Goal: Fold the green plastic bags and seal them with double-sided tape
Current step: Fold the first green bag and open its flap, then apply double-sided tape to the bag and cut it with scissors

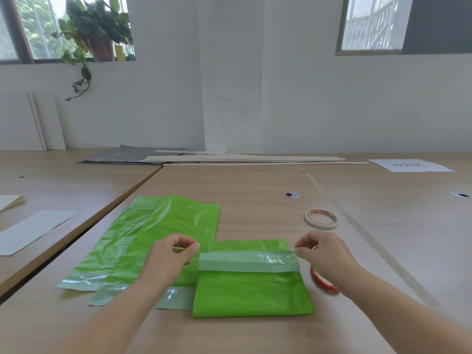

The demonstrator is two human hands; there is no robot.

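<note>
A folded green plastic bag (pixel 252 293) lies on the wooden table in front of me, its pale flap (pixel 249 261) turned down across the top. My left hand (pixel 169 256) pinches the flap's left end. My right hand (pixel 323 251) pinches its right end. Several unfolded green bags (pixel 163 233) lie flat to the left, overlapping, partly under my left arm. A roll of double-sided tape (pixel 321 218) lies beyond my right hand.
A red-handled tool (pixel 322 281) lies partly hidden under my right wrist. White paper sheets (pixel 30 231) rest on the neighbouring table at left. Long pale strips (pixel 255 159) and a grey sheet lie at the far edge. A labelled paper (pixel 411 165) sits far right.
</note>
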